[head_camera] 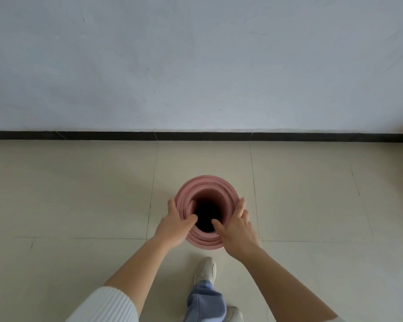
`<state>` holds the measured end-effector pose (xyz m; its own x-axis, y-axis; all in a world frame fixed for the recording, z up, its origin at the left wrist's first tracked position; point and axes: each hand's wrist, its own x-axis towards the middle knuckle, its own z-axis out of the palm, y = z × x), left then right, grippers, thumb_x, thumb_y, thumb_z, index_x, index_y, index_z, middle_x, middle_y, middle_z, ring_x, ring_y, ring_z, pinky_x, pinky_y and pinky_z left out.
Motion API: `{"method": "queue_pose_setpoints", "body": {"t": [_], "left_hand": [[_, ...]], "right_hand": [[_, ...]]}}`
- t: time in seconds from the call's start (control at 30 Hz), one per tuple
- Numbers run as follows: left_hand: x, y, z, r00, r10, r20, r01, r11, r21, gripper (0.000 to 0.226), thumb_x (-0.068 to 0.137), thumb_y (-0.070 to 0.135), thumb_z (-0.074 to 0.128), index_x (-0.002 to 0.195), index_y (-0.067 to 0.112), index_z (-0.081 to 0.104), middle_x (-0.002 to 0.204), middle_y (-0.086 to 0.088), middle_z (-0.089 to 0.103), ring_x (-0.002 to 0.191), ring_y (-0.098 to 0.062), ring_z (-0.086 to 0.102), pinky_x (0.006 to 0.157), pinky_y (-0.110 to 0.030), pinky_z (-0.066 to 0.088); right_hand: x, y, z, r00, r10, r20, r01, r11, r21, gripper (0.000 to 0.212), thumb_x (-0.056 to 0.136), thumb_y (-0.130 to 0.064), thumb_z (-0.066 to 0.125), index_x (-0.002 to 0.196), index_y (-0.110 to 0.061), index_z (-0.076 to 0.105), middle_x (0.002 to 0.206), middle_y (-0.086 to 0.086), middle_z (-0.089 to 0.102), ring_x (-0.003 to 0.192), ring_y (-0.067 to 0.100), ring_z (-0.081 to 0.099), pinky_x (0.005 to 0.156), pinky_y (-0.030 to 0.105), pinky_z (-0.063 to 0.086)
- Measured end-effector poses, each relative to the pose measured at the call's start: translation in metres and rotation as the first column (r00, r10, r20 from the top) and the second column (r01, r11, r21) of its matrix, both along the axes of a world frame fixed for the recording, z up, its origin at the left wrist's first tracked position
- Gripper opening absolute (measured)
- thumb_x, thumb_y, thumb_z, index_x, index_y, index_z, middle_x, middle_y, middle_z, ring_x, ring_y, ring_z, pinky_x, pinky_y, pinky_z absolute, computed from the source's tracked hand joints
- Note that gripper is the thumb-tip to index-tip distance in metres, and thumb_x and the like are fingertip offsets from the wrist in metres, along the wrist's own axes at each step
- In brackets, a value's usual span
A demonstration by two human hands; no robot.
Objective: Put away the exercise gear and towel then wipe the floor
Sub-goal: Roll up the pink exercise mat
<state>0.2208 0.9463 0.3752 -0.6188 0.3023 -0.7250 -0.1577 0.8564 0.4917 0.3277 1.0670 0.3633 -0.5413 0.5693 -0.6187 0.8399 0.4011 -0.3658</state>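
fingers [172, 206] of the left hand [175, 225] curl round the outside of the pink rolled foam exercise mat [207, 185] at 9 o'clock on its rim, thumb hooked over the edge into the dark hollow core. right hand [239, 228] mirrors it at 3 o'clock, fingers wrapped on the outer wall, thumb dipping inside. so both hands are closed in a pinch on the top rim, nothing else held. mat is upright on end over the beige tiled floor [79, 194], mid view a bit toward 6 o'clock; its bottom end is hidden, so cannot tell if it rests on the tile. it is well short of the grey-white wall [196, 66] and black skirting strip [102, 135] at 12 o'clock, with a white shoe [206, 269] near it at 6 o'clock. no strap or tie visible on the roll. risks, as judged: coils look loose and uneven at the top, so lifting by the rim alone could let inner layers slide down and telescope out. easing either grip may let the roll spring open and spread. on smooth tile it could tip if released off balance, likely toward the foot. towel and other gear not in view, floor wipe not yet begun.
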Motion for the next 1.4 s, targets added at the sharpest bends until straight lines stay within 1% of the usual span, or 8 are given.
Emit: {"method": "queue_pose_setpoints", "body": {"t": [0.1,0.17,0.27,0.57,0.8,0.97,1.27,1.4], "left_hand": [[-0.012,0.006,0.004,0.999,-0.041,0.030,0.042,0.999,-0.033,0.077,0.087,0.037,0.059,0.144,0.021,0.010,0.110,-0.001,0.055,0.085,-0.019,0.057,0.071,-0.029,0.045],[-0.018,0.010,0.009,0.997,-0.076,0.022,0.077,0.995,-0.062,0.069,0.083,0.035,0.064,0.136,0.017,0.024,0.104,0.000,0.057,0.083,-0.019,0.059,0.060,-0.026,0.043],[-0.023,0.028,0.019,0.989,-0.145,-0.016,0.143,0.986,-0.085,0.053,0.083,0.026,0.063,0.126,0.016,0.035,0.100,0.001,0.058,0.081,-0.019,0.059,0.056,-0.024,0.042],[-0.020,0.179,0.063,0.888,-0.423,-0.180,0.418,0.906,-0.070,0.033,0.082,0.031,0.059,0.110,0.019,0.046,0.086,0.002,0.059,0.079,-0.024,0.058,0.064,-0.032,0.043],[0.037,0.382,0.087,0.771,-0.597,-0.219,0.607,0.794,-0.027,0.037,0.082,0.029,0.061,0.114,0.022,0.044,0.086,0.004,0.059,0.077,-0.020,0.058,0.061,-0.030,0.042],[0.111,0.545,0.092,0.732,-0.651,-0.200,0.668,0.744,0.025,0.047,0.082,0.025,0.059,0.124,0.021,0.040,0.093,0.000,0.062,0.080,-0.022,0.063,0.074,-0.039,0.054],[0.215,0.812,0.112,0.675,-0.678,-0.293,0.735,0.652,0.186,0.035,0.091,0.026,0.053,0.124,0.018,0.045,0.093,0.007,0.054,0.077,-0.013,0.052,0.063,-0.022,0.039],[0.243,0.919,0.109,0.664,-0.703,-0.256,0.748,0.614,0.254,0.043,0.089,0.034,0.054,0.130,0.023,0.044,0.106,0.005,0.062,0.091,-0.018,0.061,0.075,-0.026,0.045]], "right_hand": [[-0.007,0.021,0.005,0.982,-0.188,-0.021,0.184,0.977,-0.111,0.055,0.095,-0.051,0.045,0.130,-0.010,0.036,0.118,0.008,0.057,0.095,0.027,0.060,0.077,0.039,0.052],[-0.008,0.033,0.010,0.977,-0.215,-0.005,0.213,0.968,-0.137,0.039,0.096,-0.046,0.047,0.111,-0.010,0.047,0.097,0.004,0.060,0.079,0.022,0.059,0.064,0.034,0.050],[-0.007,0.049,0.017,0.988,-0.153,0.033,0.155,0.984,-0.091,0.026,0.096,-0.037,0.047,0.097,-0.011,0.053,0.087,0.003,0.059,0.071,0.020,0.055,0.055,0.028,0.041],[0.033,0.182,0.060,0.921,-0.390,-0.011,0.386,0.915,-0.120,0.034,0.086,-0.028,0.053,0.059,-0.014,0.038,0.057,-0.001,0.042,0.051,0.020,0.037,0.049,0.026,0.032],[0.116,0.351,0.085,0.839,-0.540,-0.063,0.535,0.841,-0.076,0.037,0.085,-0.030,0.056,0.057,-0.013,0.039,0.054,0.000,0.041,0.051,0.019,0.037,0.050,0.027,0.032],[0.197,0.494,0.096,0.789,-0.612,-0.052,0.609,0.791,-0.054,0.039,0.088,-0.031,0.054,0.058,-0.014,0.036,0.055,-0.001,0.040,0.050,0.019,0.034,0.048,0.027,0.029],[0.304,0.731,0.136,0.684,-0.714,-0.152,0.729,0.679,0.091,0.040,0.090,-0.032,0.056,0.056,-0.017,0.042,0.056,-0.003,0.048,0.051,0.016,0.044,0.045,0.028,0.031],[0.336,0.828,0.138,0.648,-0.738,-0.186,0.761,0.632,0.144,0.036,0.093,-0.033,0.054,0.061,-0.018,0.048,0.055,-0.004,0.052,0.049,0.010,0.047,0.045,0.024,0.033]]}}
